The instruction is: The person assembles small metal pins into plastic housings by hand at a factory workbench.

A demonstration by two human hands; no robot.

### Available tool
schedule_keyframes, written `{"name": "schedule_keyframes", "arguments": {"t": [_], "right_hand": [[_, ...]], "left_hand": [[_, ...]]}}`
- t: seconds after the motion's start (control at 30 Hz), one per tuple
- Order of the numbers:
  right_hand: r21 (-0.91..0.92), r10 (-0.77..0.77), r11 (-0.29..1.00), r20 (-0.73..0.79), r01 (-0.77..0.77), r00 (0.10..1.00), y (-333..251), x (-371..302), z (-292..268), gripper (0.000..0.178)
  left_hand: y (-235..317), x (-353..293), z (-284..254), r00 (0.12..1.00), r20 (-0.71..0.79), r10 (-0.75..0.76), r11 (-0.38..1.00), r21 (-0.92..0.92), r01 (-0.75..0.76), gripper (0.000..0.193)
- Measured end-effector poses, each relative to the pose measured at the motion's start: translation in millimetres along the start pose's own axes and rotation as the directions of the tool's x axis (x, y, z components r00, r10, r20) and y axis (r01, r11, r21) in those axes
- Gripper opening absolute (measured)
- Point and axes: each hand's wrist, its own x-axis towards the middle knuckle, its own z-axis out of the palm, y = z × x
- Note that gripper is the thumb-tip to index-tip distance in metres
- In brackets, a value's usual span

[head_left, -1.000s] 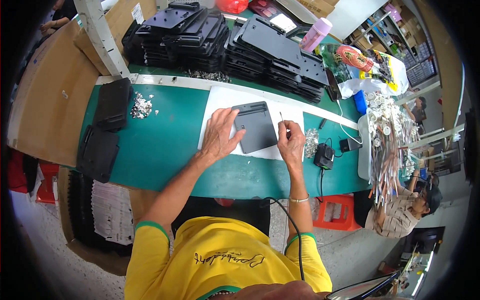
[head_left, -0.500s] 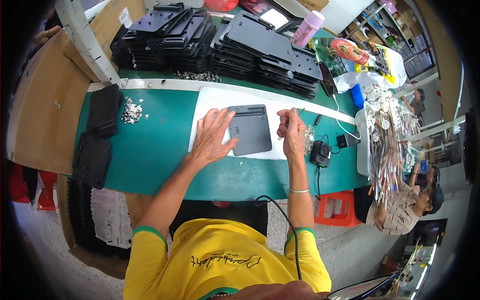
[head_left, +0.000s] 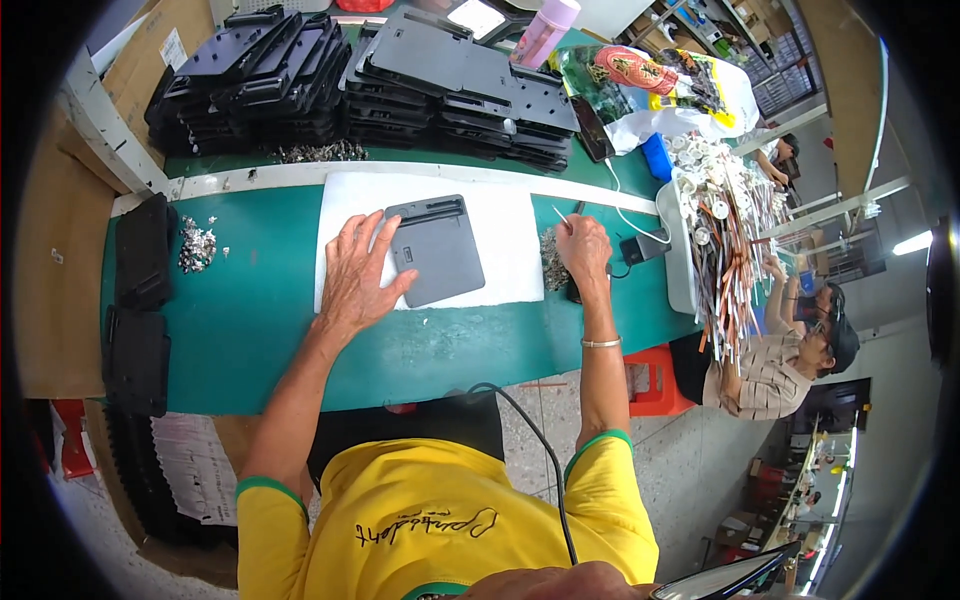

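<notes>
A flat dark grey plastic panel (head_left: 440,262) with a long slot near its far edge lies on a white foam sheet (head_left: 510,240). My left hand (head_left: 355,270) is open, its fingers spread, with fingertips and thumb at the panel's left edge. My right hand (head_left: 586,250) is closed on a thin light-coloured stick-like tool (head_left: 562,215), whose exact kind I cannot make out. That hand is right of the sheet, beside a small heap of tiny shiny parts (head_left: 553,262). It partly hides a small black box behind it.
Stacks of black panels (head_left: 450,80) stand along the back. More panels (head_left: 140,250) and small metal parts (head_left: 198,246) are at left. At right are a phone (head_left: 592,130), a black adapter (head_left: 643,247) and a white bin (head_left: 680,240) of strips. A co-worker (head_left: 790,350) sits beyond.
The view has shifted, so the bench sits further left in it. My right hand has moved right, away from the panel, to the heap of tiny parts. My left hand stays at the panel.
</notes>
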Motion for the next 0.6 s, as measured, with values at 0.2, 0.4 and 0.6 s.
{"name": "schedule_keyframes", "arguments": {"t": [0.2,0.4,0.6], "right_hand": [[-0.048,-0.085,0.995,0.045,0.087,0.995,2.9,9.4,17.6,0.017],[0.485,0.070,0.869,0.070,-0.095,0.995,5.4,5.0,8.8,0.013],[0.861,0.067,0.108,0.493,-0.498,0.867,-34.7,-25.9,-33.5,0.016]], "left_hand": [[1.3,-0.9,1.5,1.000,-0.016,-0.013,1.000,-0.006,0.013,0.075],[2.1,0.9,0.1,0.999,-0.034,0.009,1.000,-0.023,-0.009,0.071],[-2.6,-3.1,-2.3,0.977,-0.210,-0.020,0.992,-0.128,-0.007,0.062]]}}
